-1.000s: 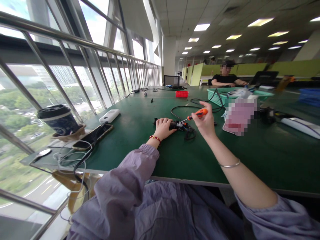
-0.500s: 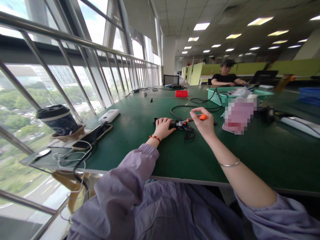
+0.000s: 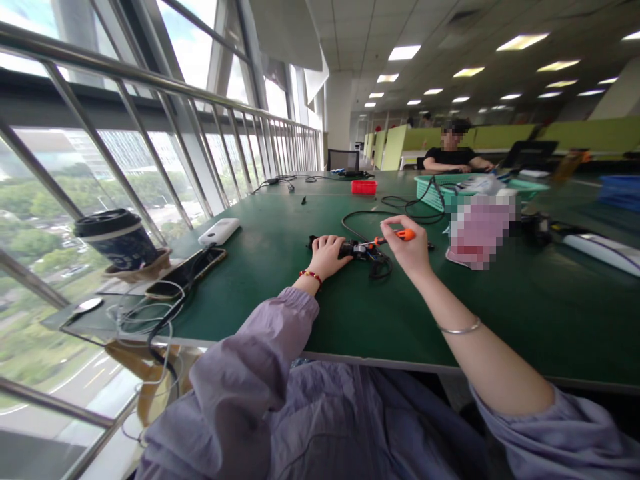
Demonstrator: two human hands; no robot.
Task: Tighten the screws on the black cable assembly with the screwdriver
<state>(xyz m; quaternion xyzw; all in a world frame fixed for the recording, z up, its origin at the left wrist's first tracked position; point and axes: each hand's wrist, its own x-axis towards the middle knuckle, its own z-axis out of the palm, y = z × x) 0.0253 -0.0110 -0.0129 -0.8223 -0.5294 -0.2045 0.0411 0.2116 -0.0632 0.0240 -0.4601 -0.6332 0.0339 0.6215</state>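
Observation:
My left hand [image 3: 329,257] is wrapped over a black cylindrical device [image 3: 346,250] lying on the green table, holding it down. At the device's right end, a pale inner part and loose wires are exposed. Between the thumb and fingers of my right hand [image 3: 409,250] is an orange-handled screwdriver [image 3: 404,235]. Its shaft points left to the exposed end of the device; whether the tip touches a screw is too small to tell. A dark cable loop [image 3: 381,268] lies just below the screwdriver.
A red tray [image 3: 364,187] and a green basket [image 3: 430,193] stand farther back. A blurred pink item [image 3: 480,233] is at right. At left are a phone [image 3: 187,273], a white device [image 3: 219,231], a paper cup [image 3: 117,240] and cables. A person [image 3: 453,157] sits across.
Both hands stay in nearly the same place, with the screwdriver at the device's end. The blind by the window has swung a little.

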